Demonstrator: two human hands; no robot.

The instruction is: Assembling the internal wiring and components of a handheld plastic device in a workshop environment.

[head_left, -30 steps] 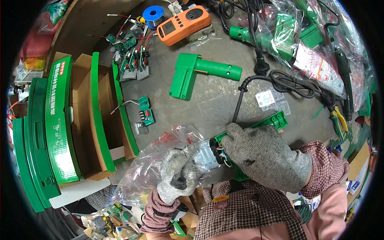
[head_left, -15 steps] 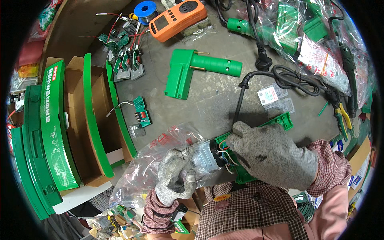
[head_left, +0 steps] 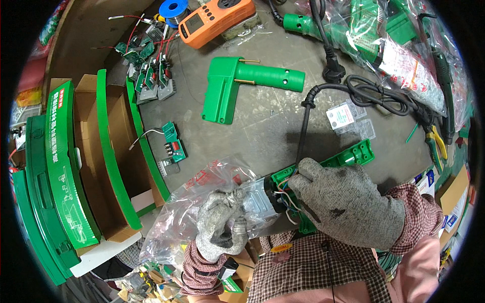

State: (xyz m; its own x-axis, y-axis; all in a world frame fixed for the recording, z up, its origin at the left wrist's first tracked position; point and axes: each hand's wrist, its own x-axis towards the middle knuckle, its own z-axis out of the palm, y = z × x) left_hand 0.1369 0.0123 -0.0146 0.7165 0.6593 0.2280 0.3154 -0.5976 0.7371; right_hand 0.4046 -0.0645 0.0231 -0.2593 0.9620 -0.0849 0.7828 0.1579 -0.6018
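My left hand (head_left: 221, 224), in a grey knit glove, is curled round the end of a silvery metal housing (head_left: 260, 198) partly wrapped in a clear plastic bag (head_left: 174, 219). The metal joins an open green plastic handle half (head_left: 348, 155), where several thin coloured wires (head_left: 290, 206) stick out. Over this handle half, my gloved right hand (head_left: 348, 204) is closed, thumb and fingers pinched near the wires and the end of a black power cord (head_left: 301, 132). Its fingertips hide what exactly they grip. The matching green handle half (head_left: 225, 91) lies farther off, with two long screws on it.
At left stand open green cartons (head_left: 68, 166). Circuit boards (head_left: 173, 144) lie beside them. An orange meter (head_left: 214, 22) and a solder spool (head_left: 173, 11) are at the back. Bagged green parts (head_left: 364, 30), a coiled cord (head_left: 374, 93) and pliers (head_left: 435, 146) lie at right.
The view has shifted slightly. My right hand has moved a little down and right over the handle half; both hands keep nearly the same hold.
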